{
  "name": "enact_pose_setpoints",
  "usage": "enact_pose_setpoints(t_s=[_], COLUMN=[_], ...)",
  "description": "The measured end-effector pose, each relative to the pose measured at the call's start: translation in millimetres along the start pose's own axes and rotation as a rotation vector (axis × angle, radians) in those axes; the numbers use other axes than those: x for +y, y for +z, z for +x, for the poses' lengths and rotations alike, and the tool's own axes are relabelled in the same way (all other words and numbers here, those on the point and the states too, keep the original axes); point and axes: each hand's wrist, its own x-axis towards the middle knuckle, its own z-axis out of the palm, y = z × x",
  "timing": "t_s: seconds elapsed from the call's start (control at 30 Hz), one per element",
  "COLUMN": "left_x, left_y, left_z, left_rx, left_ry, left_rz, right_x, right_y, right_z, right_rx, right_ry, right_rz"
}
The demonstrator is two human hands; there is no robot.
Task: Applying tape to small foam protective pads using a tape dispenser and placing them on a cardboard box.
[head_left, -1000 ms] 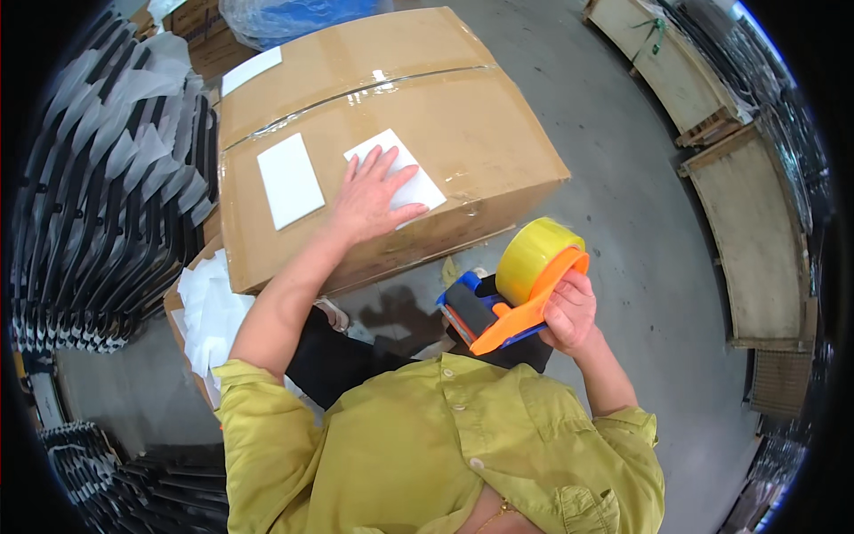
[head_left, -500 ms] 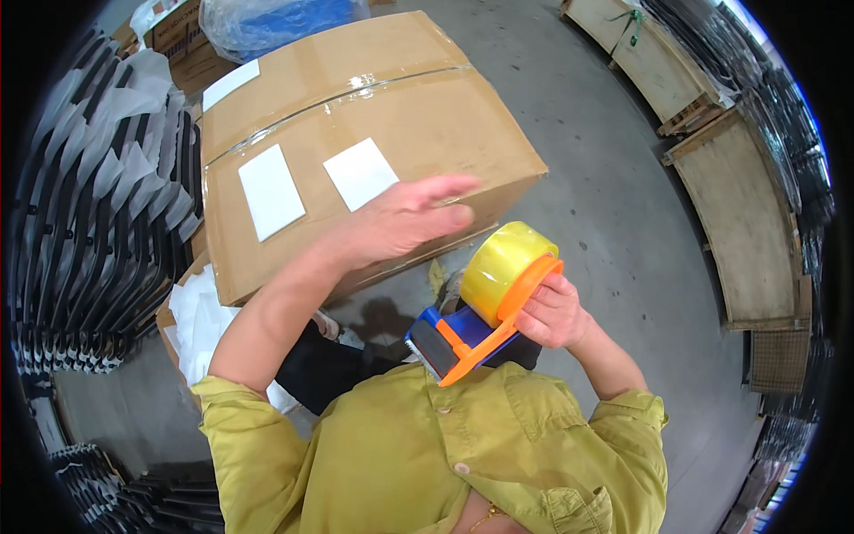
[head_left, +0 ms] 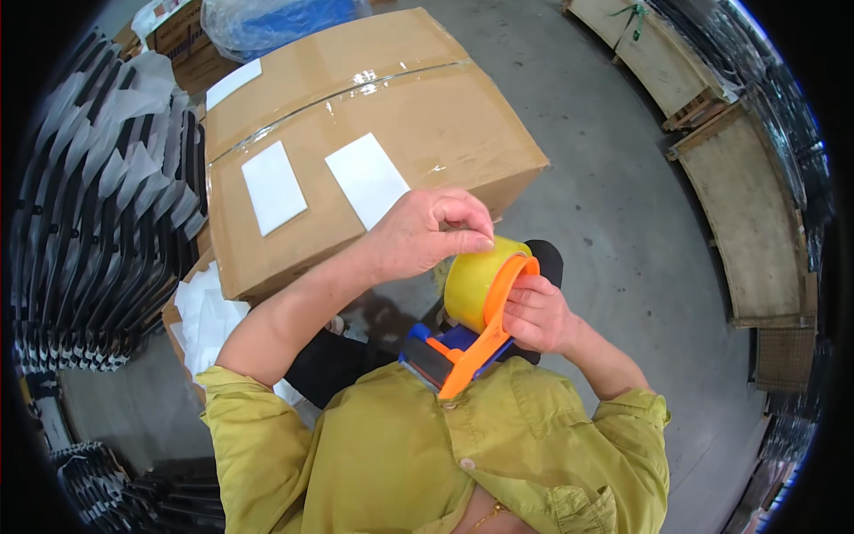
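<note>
My right hand [head_left: 540,315] is wrapped round the side of an orange and blue tape dispenser [head_left: 477,354], held tilted in front of my chest. A wide roll of yellowish clear tape [head_left: 469,290] sits on the dispenser. My left hand [head_left: 434,228] is just above the roll, fingers curled and drawn toward the thumb near its upper edge. Whether a tape end lies between those fingertips is too small to tell. Beyond the left hand stands a large cardboard box [head_left: 436,116], a taped seam across its top. White rectangular sheets [head_left: 274,189] lie on the box.
Black metal frames [head_left: 98,231] with white wrapping are stacked at the left. Wooden crates [head_left: 743,214] line the right side, across the grey floor [head_left: 614,205]. White wrapping [head_left: 209,311] fills an open carton at the near left. A plastic-wrapped blue bundle [head_left: 280,22] lies beyond the box.
My left hand has come down to the tape roll, and its fingers have curled in. The dispenser in my right hand has shifted slightly left and tilted a little.
</note>
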Motion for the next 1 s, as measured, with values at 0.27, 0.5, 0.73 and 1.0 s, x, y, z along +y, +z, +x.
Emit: enact_pose_setpoints(t_s=[0.27,0.5,0.73,1.0], left_x=[17.4,17.8,20.7,35.6], left_y=[1.4,2.0,13.4,19.3], left_z=[-32.0,-45.2,-79.8,-101.3], left_rx=[0.392,0.451,0.458,0.212], left_ry=[-0.072,0.02,0.259,0.585], left_rz=[-0.028,0.117,0.371,0.539], right_x=[-13.9,-20.5,-28.9,-25.5], right_y=[8.2,18.1,18.0,25.6], right_z=[-14.0,-12.5,-16.2,-16.0], right_rx=[0.094,0.154,0.216,0.13], right_ry=[0.475,0.476,0.47,0.393], right_rz=[0.499,0.609,0.795,0.68])
